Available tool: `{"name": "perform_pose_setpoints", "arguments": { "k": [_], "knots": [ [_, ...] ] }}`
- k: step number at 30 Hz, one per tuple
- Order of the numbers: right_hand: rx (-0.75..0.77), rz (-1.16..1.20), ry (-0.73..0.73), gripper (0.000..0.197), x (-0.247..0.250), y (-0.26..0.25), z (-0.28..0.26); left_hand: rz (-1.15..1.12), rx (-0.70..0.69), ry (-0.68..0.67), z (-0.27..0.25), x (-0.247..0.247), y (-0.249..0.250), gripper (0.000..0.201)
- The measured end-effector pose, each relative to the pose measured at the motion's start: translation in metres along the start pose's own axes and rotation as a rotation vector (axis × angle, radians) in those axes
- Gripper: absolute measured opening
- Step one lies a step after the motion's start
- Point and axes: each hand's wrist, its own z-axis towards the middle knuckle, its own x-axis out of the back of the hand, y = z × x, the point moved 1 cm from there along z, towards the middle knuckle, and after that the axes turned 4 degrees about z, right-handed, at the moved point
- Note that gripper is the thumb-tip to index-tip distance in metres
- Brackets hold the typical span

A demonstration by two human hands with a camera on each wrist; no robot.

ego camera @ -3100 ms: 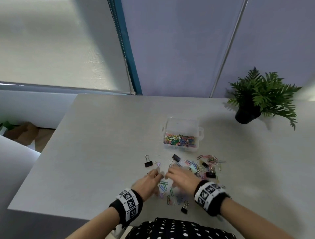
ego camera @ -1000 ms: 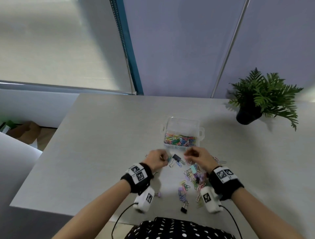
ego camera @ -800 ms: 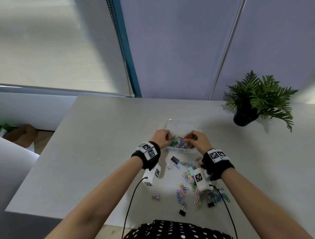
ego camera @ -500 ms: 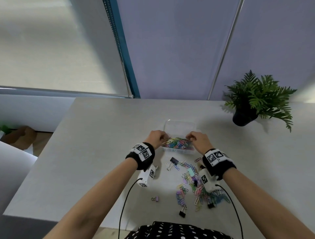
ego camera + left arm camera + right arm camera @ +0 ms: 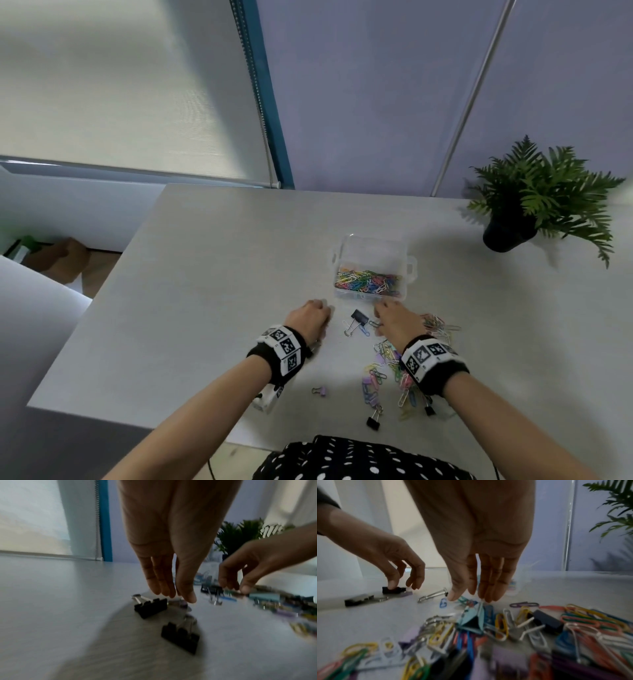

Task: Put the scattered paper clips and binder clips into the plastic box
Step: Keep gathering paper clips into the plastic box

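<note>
The clear plastic box (image 5: 373, 251) stands open mid-table with colourful paper clips inside. Just in front of it, my left hand (image 5: 310, 320) hangs with straight fingers (image 5: 164, 588), tips just above a black binder clip (image 5: 150, 607) and a small purple clip; a second black binder clip (image 5: 181, 638) lies nearer. My right hand (image 5: 394, 320) is also empty, and its straight fingers (image 5: 488, 588) point down over the far edge of the scattered clip pile (image 5: 505, 628). Between the hands lies another black binder clip (image 5: 358, 317).
A potted fern (image 5: 534, 205) stands at the back right of the grey table (image 5: 205, 291). A small purple binder clip (image 5: 318, 390) and a black one (image 5: 374, 419) lie near the front edge. The wall runs behind the table.
Both hands have pulled back from the box rim, where they were half a second ago, and come down to the scattered clips in front of it.
</note>
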Motion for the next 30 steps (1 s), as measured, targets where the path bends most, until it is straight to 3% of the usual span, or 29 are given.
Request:
{"name": "perform_pose_setpoints", "arguments": {
  "k": [3,8,13,17,21,30],
  "knots": [
    [-0.08,-0.021,0.041,0.041,-0.008,0.002,-0.004,0.072,-0.006,-0.007,0.0,-0.007,0.0,0.027],
    [-0.034,-0.028,0.052,0.017,-0.024,-0.001,-0.009,0.068,-0.022,-0.041,0.003,-0.006,-0.006,0.023],
    [-0.001,0.016,-0.001,0.014,-0.019,0.004,-0.006,-0.032,0.008,-0.074,0.002,-0.005,-0.005,0.019],
    [0.019,0.062,-0.036,0.008,-0.016,0.003,-0.008,-0.148,0.048,-0.106,0.002,-0.007,-0.008,0.029],
    [0.051,0.095,-0.051,0.023,-0.017,0.002,-0.012,-0.216,0.031,-0.13,0.002,-0.008,-0.017,0.038],
    [0.026,0.227,-0.045,0.026,-0.008,0.0,-0.014,-0.167,-0.132,0.055,0.019,-0.007,0.011,0.021]
  ]
}}
